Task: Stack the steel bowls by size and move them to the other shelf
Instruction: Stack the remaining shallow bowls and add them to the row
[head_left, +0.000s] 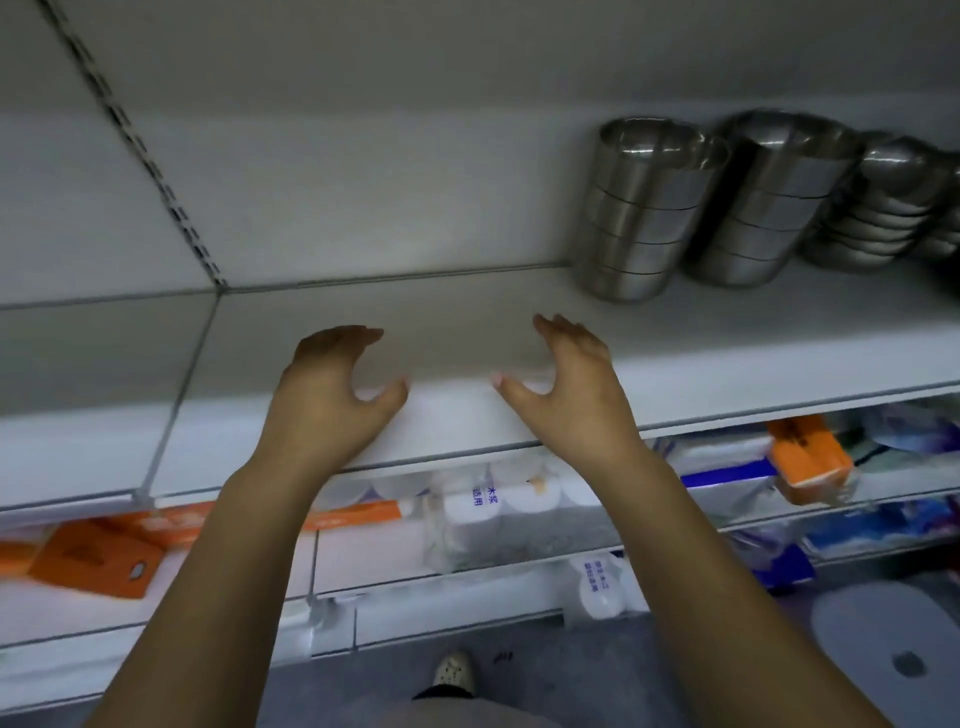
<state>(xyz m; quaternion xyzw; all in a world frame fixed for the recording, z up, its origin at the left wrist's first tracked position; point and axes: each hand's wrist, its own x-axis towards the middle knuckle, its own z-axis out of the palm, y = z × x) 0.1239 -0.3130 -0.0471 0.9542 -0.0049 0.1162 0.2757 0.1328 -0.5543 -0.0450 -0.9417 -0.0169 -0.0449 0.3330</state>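
Note:
Three stacks of steel bowls stand at the back right of a white shelf (727, 358): a tall stack (636, 208), a second tall stack (769, 197) beside it, and a lower stack of wider bowls (883, 208) at the frame's right edge. My left hand (332, 384) and my right hand (566, 384) hover over the bare front part of the shelf, well left of the bowls. Both hands are empty, with curved fingers spread and palms facing each other. The picture is blurred by motion.
A slotted upright (150, 156) and a seam divide this shelf from the shelf bay on the left (78, 364). Lower shelves hold orange packs (98, 561), white tissue rolls (478, 504) and blue packs (857, 530). A round grey stool (883, 639) stands on the floor at lower right.

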